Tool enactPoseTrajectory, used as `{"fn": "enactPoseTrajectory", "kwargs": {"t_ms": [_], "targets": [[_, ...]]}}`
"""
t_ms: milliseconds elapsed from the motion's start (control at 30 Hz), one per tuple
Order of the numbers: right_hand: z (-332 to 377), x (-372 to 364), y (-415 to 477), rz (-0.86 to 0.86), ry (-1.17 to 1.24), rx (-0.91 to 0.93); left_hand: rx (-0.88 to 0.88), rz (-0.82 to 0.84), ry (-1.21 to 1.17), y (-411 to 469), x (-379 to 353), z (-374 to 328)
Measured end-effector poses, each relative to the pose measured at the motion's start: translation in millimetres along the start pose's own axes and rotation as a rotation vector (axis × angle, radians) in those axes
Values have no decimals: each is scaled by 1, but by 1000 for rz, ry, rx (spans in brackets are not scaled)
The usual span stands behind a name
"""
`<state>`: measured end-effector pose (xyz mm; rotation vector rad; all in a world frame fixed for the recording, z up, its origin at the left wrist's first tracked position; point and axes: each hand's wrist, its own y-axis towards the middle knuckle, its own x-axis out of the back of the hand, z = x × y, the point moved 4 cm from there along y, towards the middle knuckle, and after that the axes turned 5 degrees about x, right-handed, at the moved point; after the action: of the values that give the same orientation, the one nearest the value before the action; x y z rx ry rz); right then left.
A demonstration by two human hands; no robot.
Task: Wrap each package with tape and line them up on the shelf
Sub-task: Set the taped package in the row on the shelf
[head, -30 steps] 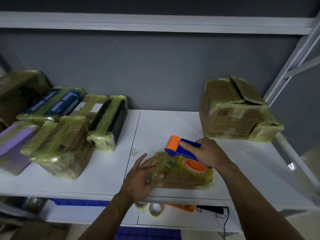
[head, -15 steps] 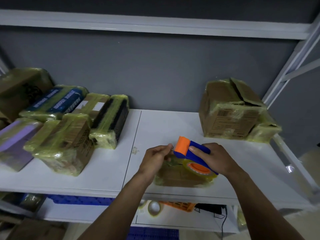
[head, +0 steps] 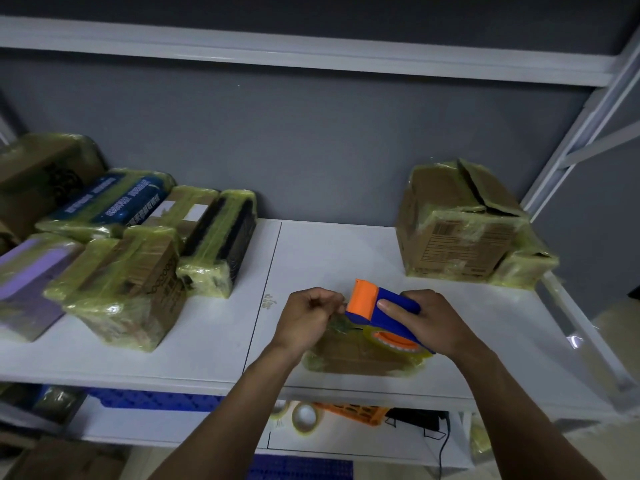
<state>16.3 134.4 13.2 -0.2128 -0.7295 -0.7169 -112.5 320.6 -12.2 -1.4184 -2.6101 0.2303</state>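
Package (head: 349,356) partly hidden beneath tape dispenser (head: 391,322).

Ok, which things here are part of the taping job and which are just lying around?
Job: tape dispenser in the right hand; tape end pinched by the left hand; flat package under them; wrapped packages at left; taped box at right.
Lying about: tape rolls, orange crate, blue crate, all below.

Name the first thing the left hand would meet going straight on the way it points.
The tape dispenser: the left hand points at its orange head, apparently almost touching; depth unclear.
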Motion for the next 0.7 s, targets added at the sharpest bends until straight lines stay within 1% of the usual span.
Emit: {"fn": "enactPoseTrajectory", "kwargs": {"t_ms": [133, 233, 333, 467, 600, 700], "targets": [[10, -1, 4, -17, -72, 11, -58, -54, 138, 4, 7, -6], [17, -1, 7, 15, -141, 0, -99, -99, 195, 5, 14, -10], [26, -1, 11, 36, -162, 17, -104, -117, 188, 5, 23, -9], [28, 11, 16, 31, -234, 7, -102, -247, 51, 12, 67, -7], [35, 15, 23, 80, -384, -22, 29, -243, 44, 14, 92, 15], [45, 7, 29, 110, -442, -35, 192, -292, -34, 13, 92, 37]]}}
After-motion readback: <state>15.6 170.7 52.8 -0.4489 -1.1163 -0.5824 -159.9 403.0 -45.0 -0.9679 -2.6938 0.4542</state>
